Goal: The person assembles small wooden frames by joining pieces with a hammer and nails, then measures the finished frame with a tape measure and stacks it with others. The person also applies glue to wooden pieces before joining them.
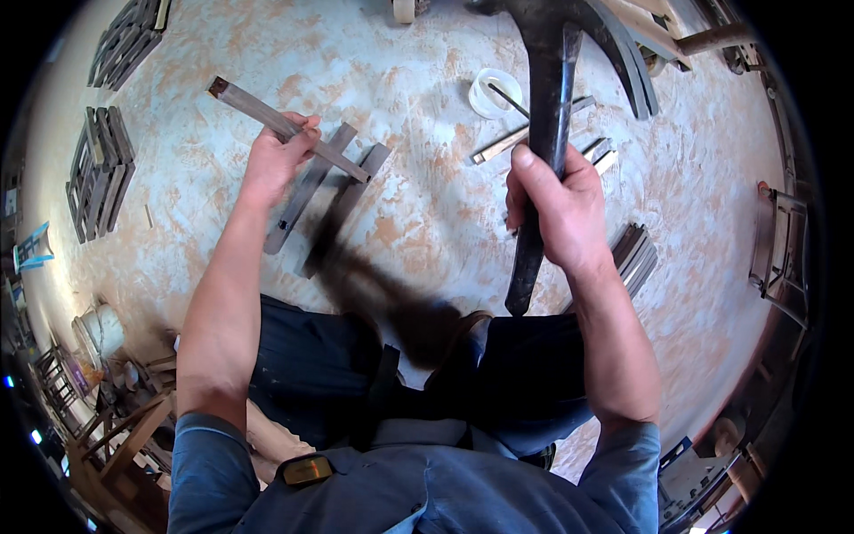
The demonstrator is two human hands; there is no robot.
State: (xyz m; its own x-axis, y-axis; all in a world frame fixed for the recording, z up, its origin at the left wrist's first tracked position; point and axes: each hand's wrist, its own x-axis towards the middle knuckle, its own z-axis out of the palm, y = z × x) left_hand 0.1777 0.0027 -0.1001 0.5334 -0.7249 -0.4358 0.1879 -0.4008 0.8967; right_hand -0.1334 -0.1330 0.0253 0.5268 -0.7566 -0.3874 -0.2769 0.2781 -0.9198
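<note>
My right hand is wrapped round the dark handle of a claw hammer, raised with its head toward the top of the view and its curved claw to the right. In my left hand is a grey-brown wooden bar, gripped near its middle and slanting down to the right. The bar's right end lies over two wooden pieces: one plank with a dark hole near its lower end, and a second plank beside it. Whether the bar touches them I cannot tell.
A white tub with a dark stick in it stands ahead, beside a wooden strip. Stacked wooden frames lie at the left. More bars lie right of my right forearm. A metal-framed stool stands far right.
</note>
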